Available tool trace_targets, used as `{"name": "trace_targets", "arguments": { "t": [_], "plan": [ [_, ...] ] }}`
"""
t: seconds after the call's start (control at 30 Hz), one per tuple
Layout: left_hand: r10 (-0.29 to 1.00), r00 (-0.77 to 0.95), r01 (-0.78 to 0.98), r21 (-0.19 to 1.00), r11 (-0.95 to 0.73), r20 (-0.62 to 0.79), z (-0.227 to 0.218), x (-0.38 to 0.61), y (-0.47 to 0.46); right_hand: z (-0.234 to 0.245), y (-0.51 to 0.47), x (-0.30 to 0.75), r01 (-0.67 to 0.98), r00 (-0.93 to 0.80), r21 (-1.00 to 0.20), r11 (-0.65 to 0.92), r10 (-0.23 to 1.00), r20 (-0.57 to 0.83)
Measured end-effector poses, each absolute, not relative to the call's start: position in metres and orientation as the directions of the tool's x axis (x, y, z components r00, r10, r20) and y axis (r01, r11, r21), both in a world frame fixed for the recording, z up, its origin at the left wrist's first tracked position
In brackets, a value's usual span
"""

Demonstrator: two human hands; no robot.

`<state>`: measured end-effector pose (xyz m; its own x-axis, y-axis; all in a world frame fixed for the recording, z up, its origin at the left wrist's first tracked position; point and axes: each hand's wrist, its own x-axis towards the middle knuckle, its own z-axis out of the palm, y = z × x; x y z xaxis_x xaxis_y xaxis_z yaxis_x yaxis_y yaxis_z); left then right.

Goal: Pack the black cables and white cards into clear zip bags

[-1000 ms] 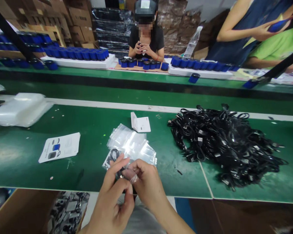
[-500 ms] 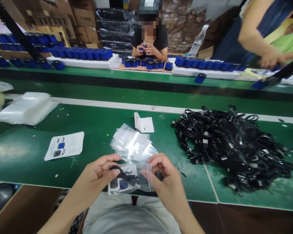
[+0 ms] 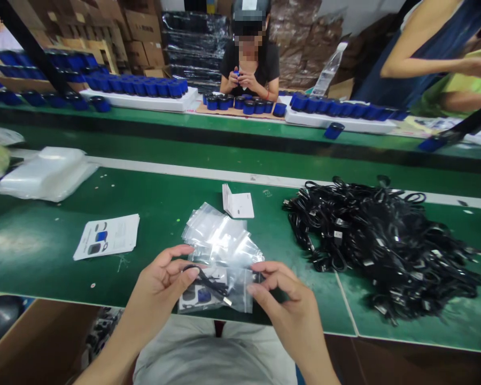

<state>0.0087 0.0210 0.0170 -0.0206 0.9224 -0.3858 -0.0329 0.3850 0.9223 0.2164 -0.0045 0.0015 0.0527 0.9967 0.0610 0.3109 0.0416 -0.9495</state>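
A clear zip-lock bag [image 3: 240,291] is held low over the table's near edge. A coiled black USB cable [image 3: 212,283] and a printed card [image 3: 191,299] with product pictures show through it. My left hand [image 3: 164,280] pinches the bag's left end, thumb on top by the cable. At the bag's right end, my right hand [image 3: 282,294] grips the upper corner of the opening between thumb and fingers. Just beyond lie several flat clear zip-lock bags [image 3: 220,235], fanned out. A small folded white leaflet [image 3: 240,205] stands behind them.
A large heap of black cables [image 3: 377,246] covers the table's right side. Printed cards [image 3: 108,237] are stacked at left, with a pile of clear plastic bags [image 3: 48,174] behind. Across the bench, a co-worker [image 3: 250,59] handles a blue item among rows of blue cylinders [image 3: 136,85].
My right hand has drawn back to the bag's right edge, its thumb no longer over the bag's middle. The cable's metal plug now shows clearly inside.
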Motion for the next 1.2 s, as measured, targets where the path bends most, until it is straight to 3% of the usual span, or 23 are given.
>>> {"name": "trace_targets", "arguments": {
  "t": [0.23, 0.43, 0.6, 0.7, 0.83, 1.0, 1.1, 1.2],
  "plan": [
    [0.914, 0.005, -0.047, 0.913, 0.405, -0.406, 0.013, 0.011, 0.018, 0.003, -0.002, 0.208, 0.288, -0.257, -0.955, 0.069, 0.966, -0.008],
    [0.908, 0.039, 0.003, 0.909, 0.417, -0.417, 0.005, 0.015, 0.014, 0.009, 0.0, 0.209, 0.22, -0.274, -0.975, 0.022, 0.961, -0.04],
    [0.904, 0.04, -0.118, 0.897, 0.426, -0.425, 0.001, 0.016, 0.01, 0.012, 0.0, 0.218, 0.232, -0.299, -0.971, 0.063, 0.954, -0.01],
    [0.874, 0.186, -0.207, 0.852, 0.482, -0.449, 0.005, 0.017, 0.008, 0.01, 0.001, 0.221, 0.215, -0.273, -0.975, 0.048, 0.962, -0.013],
    [0.799, 0.346, -0.126, 0.82, 0.558, -0.491, 0.01, 0.017, 0.006, 0.006, 0.002, 0.225, 0.169, -0.277, -0.986, 0.015, 0.96, -0.033],
    [0.838, 0.25, -0.08, 0.852, 0.517, -0.485, 0.011, 0.015, 0.005, 0.007, 0.003, 0.231, 0.053, -0.335, -0.996, 0.066, 0.941, 0.044],
    [0.852, 0.233, -0.074, 0.865, 0.496, -0.469, 0.013, 0.017, 0.003, 0.007, 0.003, 0.228, 0.171, -0.332, -0.971, 0.169, 0.937, 0.105],
    [0.878, 0.179, -0.062, 0.885, 0.461, -0.445, 0.016, 0.021, 0.003, 0.004, 0.002, 0.225, 0.319, -0.273, -0.882, 0.347, 0.925, 0.265]
  ]
}}
